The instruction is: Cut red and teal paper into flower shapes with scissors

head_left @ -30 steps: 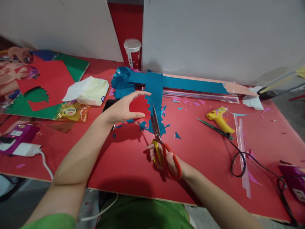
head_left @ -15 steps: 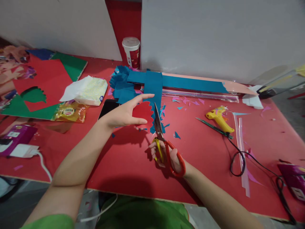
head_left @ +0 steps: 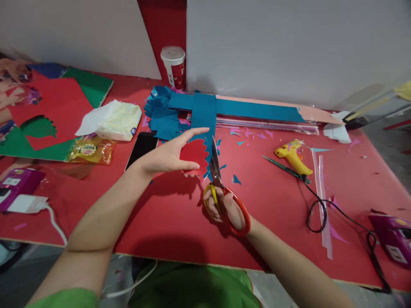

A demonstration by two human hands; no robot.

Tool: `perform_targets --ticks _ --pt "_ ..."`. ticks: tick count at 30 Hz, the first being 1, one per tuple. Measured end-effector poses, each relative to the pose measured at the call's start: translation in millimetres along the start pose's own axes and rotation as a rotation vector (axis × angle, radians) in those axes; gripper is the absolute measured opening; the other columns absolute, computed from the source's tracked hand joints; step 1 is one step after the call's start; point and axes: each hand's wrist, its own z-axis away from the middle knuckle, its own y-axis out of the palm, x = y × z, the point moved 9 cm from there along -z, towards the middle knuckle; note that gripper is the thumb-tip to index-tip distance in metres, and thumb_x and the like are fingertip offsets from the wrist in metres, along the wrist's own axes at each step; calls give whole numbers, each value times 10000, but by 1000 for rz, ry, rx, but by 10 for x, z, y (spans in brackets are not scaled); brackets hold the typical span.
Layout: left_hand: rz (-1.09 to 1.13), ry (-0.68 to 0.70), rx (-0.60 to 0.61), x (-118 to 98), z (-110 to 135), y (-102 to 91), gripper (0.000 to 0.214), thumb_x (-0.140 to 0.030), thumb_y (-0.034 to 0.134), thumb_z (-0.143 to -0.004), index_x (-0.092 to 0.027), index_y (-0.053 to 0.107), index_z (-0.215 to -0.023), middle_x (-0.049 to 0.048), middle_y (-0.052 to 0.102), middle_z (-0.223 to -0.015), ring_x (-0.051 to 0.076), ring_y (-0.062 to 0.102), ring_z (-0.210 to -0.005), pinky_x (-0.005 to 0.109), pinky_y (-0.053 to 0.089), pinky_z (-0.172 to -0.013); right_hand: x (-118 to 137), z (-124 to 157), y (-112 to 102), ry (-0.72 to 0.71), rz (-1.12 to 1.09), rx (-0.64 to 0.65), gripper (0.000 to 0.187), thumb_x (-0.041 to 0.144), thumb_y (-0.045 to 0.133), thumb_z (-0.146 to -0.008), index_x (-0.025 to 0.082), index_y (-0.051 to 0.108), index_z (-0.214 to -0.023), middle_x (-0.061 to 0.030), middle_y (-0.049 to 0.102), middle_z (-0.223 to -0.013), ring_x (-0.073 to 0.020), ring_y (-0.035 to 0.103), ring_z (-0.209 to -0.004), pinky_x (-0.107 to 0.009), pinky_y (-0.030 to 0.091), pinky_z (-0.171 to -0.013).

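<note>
A piece of red paper with a scalloped right edge is held by my left hand, thumb along its near side and index finger along its far side. My right hand has its fingers through the handles of a pair of scissors, one handle red and one yellow. The blades point away from me, just right of the scalloped edge, and look nearly closed. Behind the red paper lie blue paper strips and a heap of cut blue pieces.
A yellow glue gun and a thin green tool with a black cord lie at right. A paper cup stands at the back. Left are a phone, a tissue pack, red sheets and a purple box.
The scissors have shifted slightly right of the paper's edge, and the blades look closer together. My left hand keeps its hold on the red paper. The whole view has moved slightly.
</note>
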Motion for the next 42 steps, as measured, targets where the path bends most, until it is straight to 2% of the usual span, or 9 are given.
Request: perform_targets --ticks 5,12,17,20,24,31,34,39,42 --pt "-28 16 42 -3 1 35 750 -268 711 -635 -306 382 -1307 2 369 -1413 253 291 -1329 375 328 -1074 33 6 33 -26 48 17 547 717 360 -756 179 452 -750 75 344 -498 -46 252 -354 -183 238 -330" --pt "-72 63 60 5 -8 45 752 -305 694 -664 -284 350 -1332 30 350 -1421 301 263 -1333 483 249 -1097 21 9 -3 -34 74 7 524 700 350 -774 190 420 -677 102 323 -375 -44 255 -276 -170 277 -294" --pt "-84 57 71 0 -1 55 744 -335 678 -682 -297 332 -1339 21 340 -1429 300 270 -1329 459 273 -1091 75 -28 -72 9 53 -104 537 730 373 -732 207 394 -619 107 307 -319 -53 263 -235 -179 291 -266" --pt "-99 70 149 -34 8 164 755 -319 655 -704 -277 285 -1360 29 283 -1461 274 233 -1348 416 255 -1100 178 -45 -184 -64 85 -236 479 663 465 -745 196 435 -640 87 393 -345 -58 341 -253 -181 336 -286" --pt "-73 103 299 -50 23 450 769 -281 629 -723 -219 232 -1379 59 258 -1470 225 241 -1350 342 255 -1096 262 -39 -297 -164 112 -342 418 591 583 -707 188 477 -724 44 551 -478 -72 475 -325 -189 409 -328" --pt "-31 96 451 -2 77 866 776 -220 596 -721 -173 202 -1388 88 263 -1466 216 269 -1339 329 284 -1074 202 12 -433 -61 118 -449 376 503 684 -636 197 499 -751 57 551 -503 -112 535 -328 -226 464 -318" --pt "-23 86 475 -18 105 929 756 -195 575 -723 -188 212 -1386 87 298 -1450 222 325 -1310 333 324 -1041 245 -8 -421 -83 172 -432 264 409 676 -672 192 562 -769 27 603 -582 -122 563 -391 -245 490 -363" --pt "-32 66 466 0 92 958 757 -214 605 -704 -175 250 -1372 91 315 -1443 216 329 -1306 319 317 -1039 438 12 -438 -288 296 -491 150 314 670 -679 199 582 -719 10 628 -634 -155 612 -588 -286 532 -569" --pt "-26 -17 397 90 39 905 601 -269 608 -715 -170 408 -1273 100 482 -1318 233 473 -1190 341 395 -959 496 56 -474 -335 358 -555 129 305 643 -705 203 581 -754 2 640 -671 -160 615 -611 -300 527 -604"
